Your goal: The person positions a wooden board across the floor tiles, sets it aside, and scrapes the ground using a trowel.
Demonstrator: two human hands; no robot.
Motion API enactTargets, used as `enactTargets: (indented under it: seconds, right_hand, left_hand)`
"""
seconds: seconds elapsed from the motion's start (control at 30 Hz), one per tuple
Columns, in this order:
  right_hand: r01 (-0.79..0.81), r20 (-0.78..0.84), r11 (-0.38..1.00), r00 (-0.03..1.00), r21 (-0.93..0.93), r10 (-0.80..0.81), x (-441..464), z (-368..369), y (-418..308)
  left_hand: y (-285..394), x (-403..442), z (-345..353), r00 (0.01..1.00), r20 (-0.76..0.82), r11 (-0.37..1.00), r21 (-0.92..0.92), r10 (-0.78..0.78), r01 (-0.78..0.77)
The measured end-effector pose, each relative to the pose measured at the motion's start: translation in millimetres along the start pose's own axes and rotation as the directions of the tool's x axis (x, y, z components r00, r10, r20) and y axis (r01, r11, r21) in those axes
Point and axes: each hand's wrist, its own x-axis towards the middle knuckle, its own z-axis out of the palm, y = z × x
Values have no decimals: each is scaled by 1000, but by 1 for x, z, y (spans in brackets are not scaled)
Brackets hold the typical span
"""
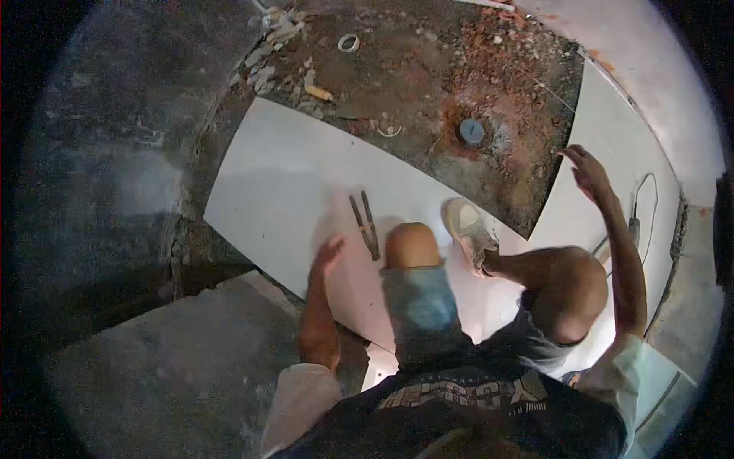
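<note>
My left hand (329, 252) is over the white panel (267, 176), to the left of a pair of dark long-handled pliers (365, 226). It is blurred, and its fingers are hard to make out. My right hand (587, 170) hovers at the edge of the right-hand white panel (612, 122), beside the bare soil. Its fingers are apart and it holds nothing. My knee rests on the panel between the hands, and my shoe (468, 229) stands near the panel's upper edge.
Rubble and soil (413, 76) lie ahead, with a grey round cap (471, 131), a white ring (349, 43) and a yellow-handled object (318, 92). A corded tool (634, 227) lies at the right. Broken concrete slab (191, 344) edges the lower left.
</note>
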Motion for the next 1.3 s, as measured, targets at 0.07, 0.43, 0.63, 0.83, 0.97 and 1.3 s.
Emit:
enactTargets:
  seconds: [0.07, 0.43, 0.63, 0.83, 0.97, 1.3]
  right_hand:
    - [167, 81, 986, 983, 2, -167, 50, 54, -6]
    - [629, 21, 769, 772, 114, -635, 315, 197, -280]
    - [710, -80, 701, 697, -58, -713, 404, 270, -349]
    - [649, -336, 593, 489, -477, -805, 429, 362, -342]
    - [718, 44, 635, 672, -286, -740, 438, 339, -350]
    - [750, 693, 574, 221, 330, -687, 415, 222, -310]
  left_hand:
    - [47, -6, -56, 991, -72, 992, 45, -113, 117]
    - [34, -21, 13, 930, -305, 975, 24, -203, 220]
    - [-34, -56, 174, 797, -602, 951, 215, -50, 222]
    - [18, -67, 180, 742, -654, 981, -3, -150, 196]
    - [9, -62, 184, 726, -686, 980, 111, -44, 165]
    - [-27, -49, 181, 835, -491, 953, 31, -247, 300]
